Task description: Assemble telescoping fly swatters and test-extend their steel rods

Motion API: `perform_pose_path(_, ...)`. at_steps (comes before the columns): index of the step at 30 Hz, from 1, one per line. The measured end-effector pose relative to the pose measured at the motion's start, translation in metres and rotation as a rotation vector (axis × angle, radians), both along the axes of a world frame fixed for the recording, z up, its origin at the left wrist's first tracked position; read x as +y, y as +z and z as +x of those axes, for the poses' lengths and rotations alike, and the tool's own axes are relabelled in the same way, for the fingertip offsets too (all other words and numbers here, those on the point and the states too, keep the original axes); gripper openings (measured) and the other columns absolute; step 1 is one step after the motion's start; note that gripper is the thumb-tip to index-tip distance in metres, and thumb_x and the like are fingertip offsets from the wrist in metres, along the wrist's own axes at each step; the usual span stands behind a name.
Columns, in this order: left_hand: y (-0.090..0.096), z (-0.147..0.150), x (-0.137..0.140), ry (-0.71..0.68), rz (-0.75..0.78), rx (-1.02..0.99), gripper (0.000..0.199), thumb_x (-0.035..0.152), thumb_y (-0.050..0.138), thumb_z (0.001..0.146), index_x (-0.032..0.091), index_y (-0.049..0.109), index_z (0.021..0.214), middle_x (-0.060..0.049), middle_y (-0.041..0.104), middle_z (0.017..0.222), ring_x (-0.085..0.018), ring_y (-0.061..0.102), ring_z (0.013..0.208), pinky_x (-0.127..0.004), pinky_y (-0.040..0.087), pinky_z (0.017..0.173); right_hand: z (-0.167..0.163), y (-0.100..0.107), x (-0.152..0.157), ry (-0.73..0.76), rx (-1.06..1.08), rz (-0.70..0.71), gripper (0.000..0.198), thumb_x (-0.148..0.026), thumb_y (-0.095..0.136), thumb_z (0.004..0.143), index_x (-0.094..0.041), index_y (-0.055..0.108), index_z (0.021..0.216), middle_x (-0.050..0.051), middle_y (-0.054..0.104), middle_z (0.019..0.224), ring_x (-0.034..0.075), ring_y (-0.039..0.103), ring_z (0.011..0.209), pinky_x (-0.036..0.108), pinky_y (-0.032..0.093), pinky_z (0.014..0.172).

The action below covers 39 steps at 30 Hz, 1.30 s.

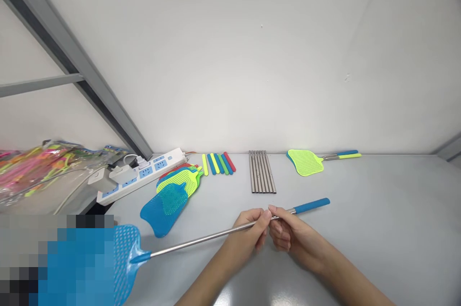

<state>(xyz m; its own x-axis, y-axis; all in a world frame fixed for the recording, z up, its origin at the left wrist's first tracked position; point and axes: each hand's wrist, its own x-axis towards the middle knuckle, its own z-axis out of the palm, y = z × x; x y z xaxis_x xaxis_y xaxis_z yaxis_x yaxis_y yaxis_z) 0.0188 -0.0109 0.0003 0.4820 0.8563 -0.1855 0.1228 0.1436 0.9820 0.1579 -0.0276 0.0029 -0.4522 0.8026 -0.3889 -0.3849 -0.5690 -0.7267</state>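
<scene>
Both hands grip one blue fly swatter (201,240) by its long metal rod, held slantwise over the table. My left hand (248,231) pinches the rod between thumb and fingers. Close beside it, my right hand (293,236) closes on the rod near the blue handle sleeve (312,205). At the lower left is the swatter's perforated blue head (126,253), partly covered by a blurred patch. Beyond my hands lies a row of several metal rods (261,171). Loose swatter heads, a blue one (167,210) and a yellow one (180,178) among them, overlap to the left.
Several coloured handle sleeves (219,164) lie near the wall. Two swatters with handles, a yellow one (306,162) on top, rest at the back right. A power strip (144,176) with plugged-in chargers stands at the left, beside plastic-wrapped colourful items (46,166).
</scene>
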Motion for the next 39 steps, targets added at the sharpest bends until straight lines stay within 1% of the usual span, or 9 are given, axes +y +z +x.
perform_pose_path(5, 0.015, -0.004, -0.003, 0.001, 0.197, 0.034, 0.025, 0.039, 0.052, 0.072, 0.015, 0.046, 0.065, 0.005, 0.037, 0.054, -0.007, 0.029, 0.051, -0.019, 0.024, 0.047, 0.001, -0.001, 0.001, -0.066, 0.045, -0.028, 0.034, -0.038, 0.047, 0.076, -0.016, 0.037, 0.051, -0.006, 0.029, 0.045, 0.006, 0.024, 0.041, 0.022, 0.018, 0.044)
perform_pose_path(8, 0.022, -0.005, -0.004, -0.002, 0.232, 0.034, 0.02, 0.034, 0.056, 0.07, 0.017, 0.051, 0.077, 0.006, 0.037, 0.055, -0.007, 0.03, 0.052, -0.019, 0.026, 0.048, 0.002, 0.0, 0.001, -0.07, 0.048, -0.017, 0.03, -0.035, 0.046, 0.076, -0.016, 0.041, 0.054, -0.005, 0.032, 0.046, 0.006, 0.026, 0.042, 0.022, 0.02, 0.045)
perform_pose_path(11, 0.024, -0.005, -0.003, -0.02, 0.189, -0.012, 0.023, 0.033, 0.057, 0.069, 0.017, 0.054, 0.084, 0.004, 0.047, 0.057, -0.007, 0.04, 0.054, -0.019, 0.031, 0.052, 0.003, 0.001, 0.002, -0.061, 0.045, -0.001, 0.028, -0.033, 0.045, 0.075, -0.015, 0.042, 0.054, -0.005, 0.034, 0.048, 0.007, 0.028, 0.044, 0.022, 0.022, 0.047)
perform_pose_path(17, 0.019, -0.004, 0.0, 0.008, 0.092, -0.08, 0.026, 0.033, 0.061, 0.066, 0.013, 0.058, 0.083, -0.006, 0.063, 0.072, -0.016, 0.057, 0.066, -0.026, 0.041, 0.062, 0.004, 0.001, 0.001, -0.036, 0.093, 0.019, 0.024, -0.03, 0.044, 0.075, -0.014, 0.047, 0.056, -0.004, 0.035, 0.047, 0.007, 0.028, 0.043, 0.023, 0.021, 0.046)
perform_pose_path(20, 0.017, -0.004, 0.001, -0.013, 0.026, -0.178, 0.022, 0.031, 0.06, 0.068, 0.012, 0.055, 0.078, -0.008, 0.064, 0.067, -0.018, 0.059, 0.064, -0.03, 0.044, 0.062, 0.003, 0.0, 0.001, 0.008, 0.072, 0.042, 0.036, -0.038, 0.042, 0.077, -0.014, 0.045, 0.05, -0.003, 0.036, 0.043, 0.008, 0.031, 0.042, 0.023, 0.022, 0.045)
perform_pose_path(24, 0.015, -0.002, 0.0, -0.084, -0.061, -0.347, 0.017, 0.027, 0.057, 0.071, 0.013, 0.048, 0.072, -0.007, 0.064, 0.058, -0.019, 0.061, 0.055, -0.035, 0.046, 0.058, -0.001, -0.001, -0.001, 0.046, 0.021, 0.148, 0.051, -0.046, 0.035, 0.08, -0.013, 0.046, 0.044, -0.001, 0.04, 0.04, 0.008, 0.035, 0.04, 0.023, 0.022, 0.045)
perform_pose_path(31, 0.018, -0.003, -0.001, -0.108, -0.075, -0.396, 0.016, 0.026, 0.056, 0.072, 0.012, 0.048, 0.073, -0.006, 0.063, 0.058, -0.02, 0.061, 0.055, -0.035, 0.047, 0.056, -0.001, 0.005, -0.003, 0.028, 0.043, 0.151, 0.051, -0.05, 0.038, 0.078, -0.013, 0.048, 0.045, -0.001, 0.042, 0.041, 0.008, 0.036, 0.04, 0.024, 0.024, 0.046)
perform_pose_path(34, 0.017, -0.004, 0.002, -0.09, -0.028, -0.373, 0.017, 0.027, 0.058, 0.07, 0.012, 0.049, 0.073, -0.005, 0.062, 0.058, -0.018, 0.06, 0.055, -0.033, 0.045, 0.057, 0.001, 0.006, -0.002, 0.018, 0.049, 0.158, 0.048, -0.048, 0.039, 0.078, -0.012, 0.051, 0.049, -0.001, 0.043, 0.042, 0.008, 0.037, 0.041, 0.024, 0.024, 0.046)
perform_pose_path(39, 0.013, -0.006, 0.003, -0.016, 0.071, -0.154, 0.023, 0.031, 0.062, 0.066, 0.014, 0.047, 0.069, 0.0, 0.058, 0.054, -0.012, 0.055, 0.053, -0.022, 0.037, 0.05, 0.002, 0.005, -0.002, -0.018, 0.057, 0.161, 0.038, -0.036, 0.046, 0.078, -0.011, 0.053, 0.049, 0.001, 0.047, 0.043, 0.008, 0.039, 0.041, 0.024, 0.026, 0.046)
